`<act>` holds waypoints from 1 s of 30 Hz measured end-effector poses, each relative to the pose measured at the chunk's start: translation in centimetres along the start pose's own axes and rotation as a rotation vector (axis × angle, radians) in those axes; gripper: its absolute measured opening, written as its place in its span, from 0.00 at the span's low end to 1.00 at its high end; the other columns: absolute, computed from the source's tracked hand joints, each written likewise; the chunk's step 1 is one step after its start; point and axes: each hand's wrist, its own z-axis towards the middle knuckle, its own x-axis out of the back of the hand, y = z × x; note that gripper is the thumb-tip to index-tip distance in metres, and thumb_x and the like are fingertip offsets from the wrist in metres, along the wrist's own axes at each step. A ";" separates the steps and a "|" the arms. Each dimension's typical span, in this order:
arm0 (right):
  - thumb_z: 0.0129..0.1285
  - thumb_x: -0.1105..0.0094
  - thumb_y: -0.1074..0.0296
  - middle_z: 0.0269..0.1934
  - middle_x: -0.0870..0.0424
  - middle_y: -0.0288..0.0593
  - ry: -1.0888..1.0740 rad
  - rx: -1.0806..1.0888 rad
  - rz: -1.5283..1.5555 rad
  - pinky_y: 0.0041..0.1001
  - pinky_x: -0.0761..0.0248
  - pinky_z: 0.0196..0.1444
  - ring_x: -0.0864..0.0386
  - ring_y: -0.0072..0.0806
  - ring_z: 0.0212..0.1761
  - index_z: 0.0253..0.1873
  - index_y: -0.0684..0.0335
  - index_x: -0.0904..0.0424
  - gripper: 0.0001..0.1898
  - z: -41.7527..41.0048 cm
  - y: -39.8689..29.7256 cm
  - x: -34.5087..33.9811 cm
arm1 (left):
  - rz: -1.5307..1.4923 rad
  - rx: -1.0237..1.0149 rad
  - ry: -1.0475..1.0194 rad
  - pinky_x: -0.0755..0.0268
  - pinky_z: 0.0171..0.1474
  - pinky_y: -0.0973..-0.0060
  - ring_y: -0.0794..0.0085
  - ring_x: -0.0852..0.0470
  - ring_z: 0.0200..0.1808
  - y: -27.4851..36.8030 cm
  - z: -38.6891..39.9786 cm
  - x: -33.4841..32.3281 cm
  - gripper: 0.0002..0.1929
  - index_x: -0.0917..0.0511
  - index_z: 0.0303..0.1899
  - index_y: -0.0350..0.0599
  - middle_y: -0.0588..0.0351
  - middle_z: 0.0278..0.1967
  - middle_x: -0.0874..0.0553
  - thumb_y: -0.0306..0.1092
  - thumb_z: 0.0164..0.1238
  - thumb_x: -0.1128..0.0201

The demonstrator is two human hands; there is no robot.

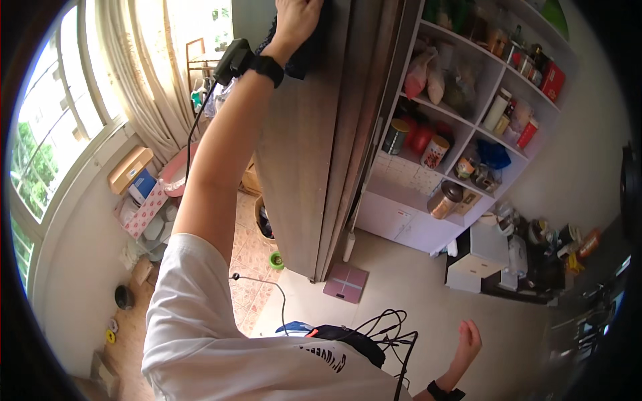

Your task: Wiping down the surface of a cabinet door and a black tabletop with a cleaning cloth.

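My left hand (297, 22) is raised at the top edge of the view, curled on a dark cloth (299, 62) that lies against the upper part of a brown wooden panel (301, 150). Some of its fingers are cut off by the frame. A black strap with a small black device (233, 61) and a cable sits on that wrist. Low on the right, my right hand (470, 341) hangs in the air beside my body, fingers loosely bent, holding nothing; a black band circles its wrist. Black cables (396, 331) loop from a dark pouch at my waist.
White shelves (489, 97) with jars, bags and tins stand right of the panel. A pink scale (346, 283) and a green bowl (276, 260) lie on the floor by its foot. Boxes (143, 185) and a curtain (145, 75) are near the left window; a cluttered counter is far right.
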 end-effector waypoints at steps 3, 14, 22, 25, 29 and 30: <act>0.58 0.49 0.74 0.38 0.22 0.46 0.075 -0.102 -0.048 0.21 0.33 0.46 0.25 0.26 0.40 0.47 0.75 0.29 0.14 -2.0 0.3 0.2 | 0.057 -0.009 0.000 0.48 0.60 0.66 0.55 0.37 0.58 1.0 -2.9 -0.3 0.20 0.38 0.57 0.38 0.46 0.56 0.33 0.28 0.62 0.54; 0.59 0.50 0.71 0.41 0.23 0.46 0.145 -0.215 -0.063 0.22 0.34 0.47 0.26 0.26 0.42 0.50 0.73 0.30 0.16 -6.1 -1.4 -3.1 | 0.068 0.071 -0.426 0.38 0.42 0.69 0.62 0.27 0.40 3.7 -28.4 3.7 0.22 0.32 0.53 0.43 0.53 0.40 0.24 0.28 0.53 0.45; 0.59 0.51 0.72 0.40 0.22 0.45 0.184 -0.162 -0.096 0.22 0.34 0.48 0.27 0.27 0.41 0.51 0.73 0.31 0.16 -8.7 -0.8 -2.7 | 0.248 0.093 -0.193 0.38 0.49 0.64 0.56 0.29 0.48 -3.6 -19.6 4.7 0.22 0.36 0.55 0.38 0.45 0.49 0.27 0.28 0.56 0.48; 0.60 0.51 0.72 0.39 0.22 0.44 0.235 -0.186 -0.084 0.22 0.34 0.47 0.27 0.26 0.40 0.50 0.72 0.30 0.15 -9.7 -1.5 -3.3 | 0.312 -0.033 0.110 0.39 0.49 0.62 0.54 0.30 0.48 -8.3 -10.1 4.0 0.23 0.37 0.56 0.39 0.45 0.49 0.28 0.29 0.56 0.48; 0.60 0.50 0.72 0.39 0.22 0.44 0.237 -0.202 -0.077 0.22 0.35 0.47 0.27 0.26 0.41 0.49 0.72 0.29 0.14 -10.4 -1.1 -3.7 | 0.233 0.013 0.131 0.50 0.61 0.62 0.51 0.41 0.60 -9.0 -1.7 3.1 0.22 0.43 0.59 0.38 0.43 0.58 0.37 0.34 0.64 0.56; 0.59 0.50 0.72 0.39 0.22 0.44 0.232 -0.198 -0.059 0.22 0.34 0.47 0.27 0.26 0.40 0.49 0.72 0.29 0.14 -10.7 -0.9 -3.7 | 0.221 0.012 0.133 0.50 0.61 0.62 0.51 0.41 0.60 -8.5 -0.9 2.7 0.22 0.43 0.59 0.38 0.43 0.58 0.37 0.34 0.64 0.56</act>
